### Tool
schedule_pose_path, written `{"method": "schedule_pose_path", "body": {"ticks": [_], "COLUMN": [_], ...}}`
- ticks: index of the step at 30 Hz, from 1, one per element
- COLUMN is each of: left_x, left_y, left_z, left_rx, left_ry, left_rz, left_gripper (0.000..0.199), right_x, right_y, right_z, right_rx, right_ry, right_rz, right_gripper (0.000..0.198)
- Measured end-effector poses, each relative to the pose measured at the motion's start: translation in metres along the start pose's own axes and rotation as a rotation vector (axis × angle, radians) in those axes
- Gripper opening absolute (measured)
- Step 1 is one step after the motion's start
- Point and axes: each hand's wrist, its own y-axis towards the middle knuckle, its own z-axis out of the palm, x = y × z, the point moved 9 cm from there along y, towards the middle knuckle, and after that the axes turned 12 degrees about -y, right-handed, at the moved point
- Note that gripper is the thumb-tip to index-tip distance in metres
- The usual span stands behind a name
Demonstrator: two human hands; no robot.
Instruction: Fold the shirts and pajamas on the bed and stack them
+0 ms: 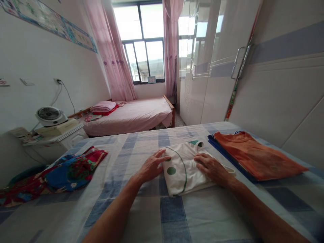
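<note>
A white shirt [194,172] with green dots, a curved green line and a green patch at the collar lies folded on the checked bedsheet [141,206]. At its left edge rests my left hand [153,165], fingers stretched out and touching the cloth. My right hand [210,167] lies on the shirt's right part, its fingers extended and slightly bent over the fabric. A white loop of cloth sticks out beyond my right wrist. Nothing is gripped in either hand.
An orange shirt [255,155] lies folded on dark blue clothing to the right. Colourful floral cloth [73,172] is heaped at the left. A fan [50,114] stands on a bedside cabinet. Beyond are a pink bed [136,113] and white wardrobes [215,67].
</note>
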Motion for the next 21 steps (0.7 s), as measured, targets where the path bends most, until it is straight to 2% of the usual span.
{"method": "schedule_pose_path", "body": {"ticks": [4, 9, 13, 16, 18, 21], "left_x": [-0.011, -0.024, -0.04, -0.046, -0.047, -0.043], "left_y": [0.0, 0.002, 0.002, 0.012, 0.025, 0.044], "left_z": [-0.002, 0.005, 0.016, 0.016, 0.0, -0.062], "left_rx": [0.046, -0.008, -0.078, -0.093, -0.161, -0.423], "left_ry": [0.111, 0.188, 0.095, -0.061, -0.144, -0.253], "left_rz": [0.072, 0.228, 0.326, 0.271, 0.176, 0.003], "left_gripper": [0.053, 0.046, 0.035, 0.03, 0.028, 0.026], "right_x": [-0.004, -0.015, -0.015, -0.017, -0.023, -0.038], "right_y": [0.0, 0.001, 0.001, 0.0, -0.002, -0.006], "right_z": [-0.004, -0.004, -0.006, -0.011, -0.018, -0.034], "right_rx": [-0.064, -0.106, -0.139, -0.169, -0.215, -0.335], "right_ry": [0.063, 0.137, 0.156, 0.151, 0.152, 0.175], "right_rz": [0.003, 0.043, 0.05, 0.079, 0.121, 0.227], "right_gripper": [0.026, 0.024, 0.023, 0.024, 0.027, 0.03]}}
